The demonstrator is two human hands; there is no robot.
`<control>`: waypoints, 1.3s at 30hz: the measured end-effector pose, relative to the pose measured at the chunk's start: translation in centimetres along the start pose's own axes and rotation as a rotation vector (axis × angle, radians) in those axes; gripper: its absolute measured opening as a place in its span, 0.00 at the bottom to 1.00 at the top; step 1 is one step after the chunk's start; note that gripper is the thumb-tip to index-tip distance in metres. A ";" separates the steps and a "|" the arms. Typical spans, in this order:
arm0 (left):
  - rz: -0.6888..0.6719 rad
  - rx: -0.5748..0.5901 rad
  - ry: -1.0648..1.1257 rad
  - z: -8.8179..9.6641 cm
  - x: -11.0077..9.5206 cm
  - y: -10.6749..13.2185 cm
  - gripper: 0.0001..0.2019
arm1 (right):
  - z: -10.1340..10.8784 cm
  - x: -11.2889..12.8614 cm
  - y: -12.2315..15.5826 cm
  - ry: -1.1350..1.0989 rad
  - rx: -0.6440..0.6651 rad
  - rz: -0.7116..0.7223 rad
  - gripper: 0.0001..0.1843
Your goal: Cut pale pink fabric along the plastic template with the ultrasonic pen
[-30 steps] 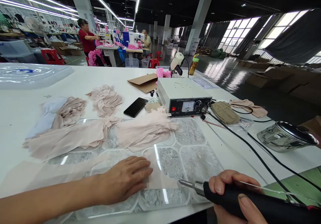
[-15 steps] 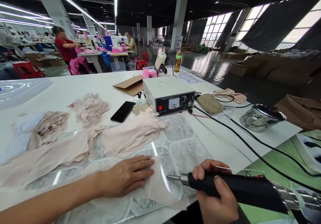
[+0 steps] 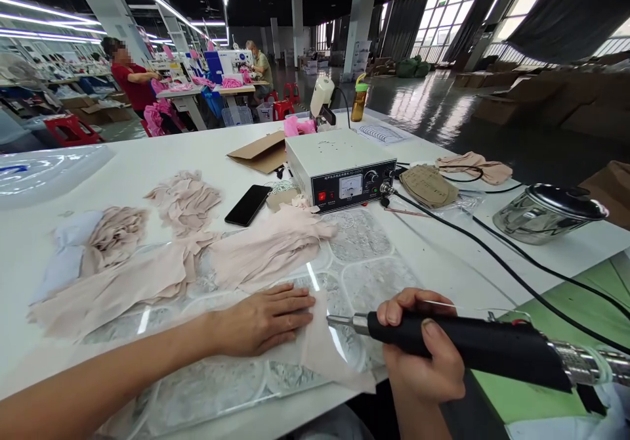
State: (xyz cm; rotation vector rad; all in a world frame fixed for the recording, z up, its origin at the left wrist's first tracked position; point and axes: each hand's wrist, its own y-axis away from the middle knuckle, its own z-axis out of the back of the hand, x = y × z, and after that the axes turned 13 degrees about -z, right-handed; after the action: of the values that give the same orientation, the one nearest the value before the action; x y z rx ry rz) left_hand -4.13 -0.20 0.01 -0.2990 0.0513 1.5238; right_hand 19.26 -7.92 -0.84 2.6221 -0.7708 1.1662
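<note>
My left hand (image 3: 266,318) lies flat, fingers stretched out, on a thin beige fabric piece (image 3: 319,345) spread over a clear patterned mat (image 3: 201,391). My right hand (image 3: 423,348) is wrapped round the black handle of an ultrasonic welding gun (image 3: 467,348), whose narrow metal tip points left beside the fabric's right edge. Whether the tip touches the fabric I cannot tell. Behind my left hand lie a beige fabric stack (image 3: 270,246) and another long beige stack (image 3: 132,282).
A control box (image 3: 339,164) with a dial and lit red switch stands behind the mat. A black phone (image 3: 247,205) lies left of it. At right are a cable (image 3: 457,236), cardboard patterns (image 3: 428,186) and a lidded metal pot (image 3: 546,213). Two people work in the background.
The view has shifted, so the table's things appear farther right and slightly higher. Both hands keep about the same pose, left on the fabric and right on the gun.
</note>
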 end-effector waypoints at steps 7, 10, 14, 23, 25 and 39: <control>0.007 -0.018 0.015 -0.1 -0.1 0.0 0.18 | -0.6 -0.3 -0.5 -0.006 -0.009 -0.018 0.09; 0.011 -0.029 0.011 0.0 -0.2 0.0 0.18 | -0.8 -0.5 -0.6 -0.009 0.000 -0.025 0.09; 0.016 -0.104 0.021 0.3 -0.4 -0.4 0.20 | -0.9 -0.9 -0.8 -0.001 0.025 -0.029 0.08; -0.021 -0.076 0.050 0.4 0.3 -1.6 0.26 | -1.4 -1.4 -1.1 -0.003 0.064 -0.051 0.08; -0.013 -0.067 0.056 0.4 0.4 -1.9 0.27 | -1.4 -1.4 -1.1 0.001 0.070 -0.065 0.07; 0.019 -0.080 0.078 0.1 0.8 -2.1 0.26 | -0.3 -1.6 -0.5 0.066 0.097 -0.114 0.09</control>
State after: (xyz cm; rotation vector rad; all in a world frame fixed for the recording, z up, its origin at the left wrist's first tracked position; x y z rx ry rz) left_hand -2.02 0.60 0.23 -0.4229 0.0551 1.5345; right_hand 18.39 -6.81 -1.74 2.6502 -0.5586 1.2809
